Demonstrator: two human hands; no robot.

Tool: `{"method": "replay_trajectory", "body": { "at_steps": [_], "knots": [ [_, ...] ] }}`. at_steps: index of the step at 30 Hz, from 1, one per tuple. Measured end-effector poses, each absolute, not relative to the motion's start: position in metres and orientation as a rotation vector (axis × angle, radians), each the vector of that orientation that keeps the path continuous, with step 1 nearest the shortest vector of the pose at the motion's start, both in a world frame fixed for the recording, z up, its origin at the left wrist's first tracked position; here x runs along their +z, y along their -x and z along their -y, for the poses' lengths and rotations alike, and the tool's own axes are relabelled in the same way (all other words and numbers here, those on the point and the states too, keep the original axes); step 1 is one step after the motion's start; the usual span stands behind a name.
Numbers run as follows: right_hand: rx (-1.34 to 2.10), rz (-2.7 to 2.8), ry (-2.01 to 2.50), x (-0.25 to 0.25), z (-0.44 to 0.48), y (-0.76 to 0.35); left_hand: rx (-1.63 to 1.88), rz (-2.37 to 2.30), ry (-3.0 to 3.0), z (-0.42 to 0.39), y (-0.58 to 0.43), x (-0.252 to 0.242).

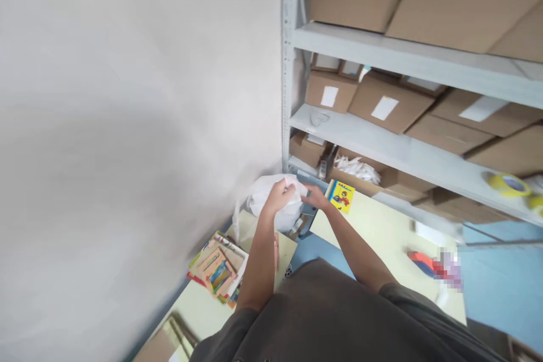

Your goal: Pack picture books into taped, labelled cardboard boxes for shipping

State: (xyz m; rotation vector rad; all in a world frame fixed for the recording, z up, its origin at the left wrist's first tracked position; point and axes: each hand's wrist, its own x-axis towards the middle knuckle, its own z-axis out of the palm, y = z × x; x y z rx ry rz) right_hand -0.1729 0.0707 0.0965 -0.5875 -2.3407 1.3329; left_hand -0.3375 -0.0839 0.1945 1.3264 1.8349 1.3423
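My left hand (278,198) is closed on a thin, pale pink piece (298,186), too small and blurred to name for sure. At its other edge, the fingers of my right hand (315,198) are bent and pinch it. Just below and behind my hands is a bulging white plastic bag (259,188), partly covered by my left hand and wrist. To the right of my right hand, a yellow picture book (341,197) lies at the corner of a pale tabletop (377,232).
Stacked colourful books (218,271) lie on a pale table (199,308) along the wall (148,124). A metal shelf (360,121) ahead carries cardboard boxes (390,102), with yellow tape rolls (509,184) at its right. A red and blue object (422,263) lies on the right table.
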Motion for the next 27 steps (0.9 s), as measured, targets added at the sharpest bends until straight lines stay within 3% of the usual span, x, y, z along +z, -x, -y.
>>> {"method": "replay_trajectory", "body": {
  "at_steps": [8, 18, 27],
  "knots": [
    [1.237, 2.084, 0.984, 0.128, -0.116, 0.006, 1.449, -1.759, -1.334, -0.001, 0.273, 0.223],
    [0.983, 2.03, 1.326, 0.145, -0.152, -0.246, 1.627, -1.817, -1.15, -0.09, 0.147, 0.199],
    [1.285, 1.722, 1.479, 0.125, -0.157, -0.361, 1.548, -1.968, -0.927, -0.089, 0.125, 0.168]
  ]
}}
